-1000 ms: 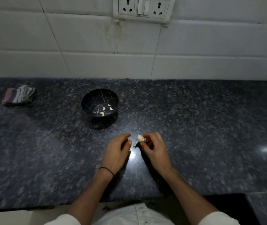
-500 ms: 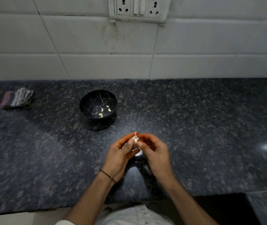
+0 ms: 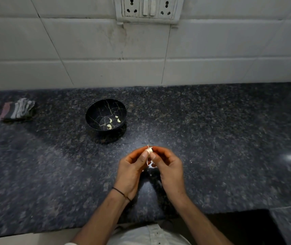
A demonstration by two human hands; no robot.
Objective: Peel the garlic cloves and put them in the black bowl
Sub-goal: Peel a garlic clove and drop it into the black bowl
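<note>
White garlic clove [image 3: 149,149] above near-centre tabletop [image 3: 229,138] | left hand [image 3: 132,169] and right hand [image 3: 169,167]: each grip pinches it | advice: steady with left, strip loose skin by right thumbnail | black bowl [image 3: 90,110] far-left, well apart

Dark speckled granite counter [image 3: 229,138], back edge against white tiled wall [image 3: 88,50]. On it: black bowl [image 3: 95,112] w/ gold crack lines, upright, left of centre, nr the wall; folded striped cloth [image 3: 17,109] far left, well apart from bowl.
</note>
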